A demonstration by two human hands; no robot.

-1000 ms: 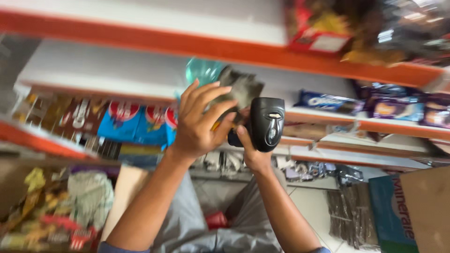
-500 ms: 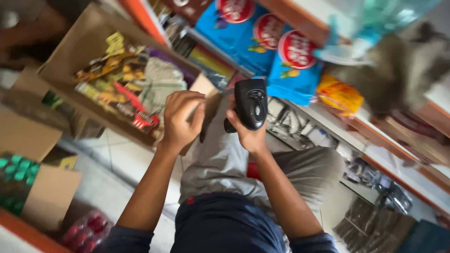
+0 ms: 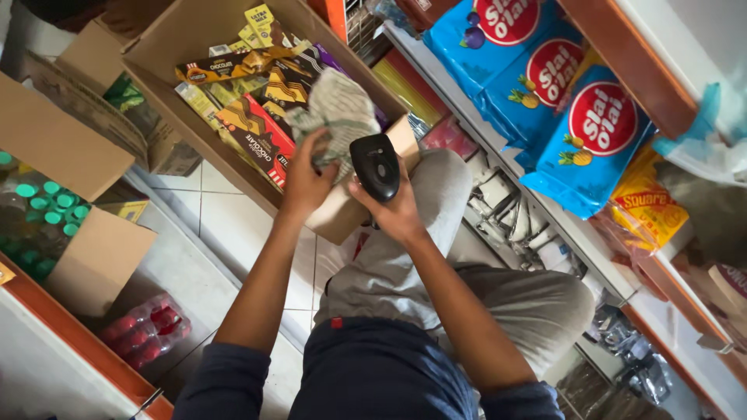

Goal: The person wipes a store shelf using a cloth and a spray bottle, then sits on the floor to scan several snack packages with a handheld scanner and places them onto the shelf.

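Down below the camera, the person's left hand (image 3: 305,180) has its fingers curled tight around a crumpled grey-green cloth (image 3: 336,117), which bunches up above the knuckles and hangs over the open cardboard box (image 3: 194,35). Just beside it, the right hand (image 3: 395,211) is wrapped around the handle of a black handheld scanner (image 3: 375,165), its rounded head upright and close against the cloth; the two hands sit near each other, though whether they touch cannot be told.

Both hands hover over the near corner of the box, above the person's raised knee in grey trousers (image 3: 436,257). Inside the box lie flat chocolate packs (image 3: 253,132) in brown, yellow and purple, stacked at angles. On the white tiled floor (image 3: 226,218), to the left, stands another carton holding bottles with green caps (image 3: 47,210), and a shrink-wrapped pack of red bottles (image 3: 148,330) lies nearer the lower edge. To the right, a shelf (image 3: 622,62) with orange edges carries blue biscuit bags (image 3: 560,101) and a yellow packet (image 3: 650,206).
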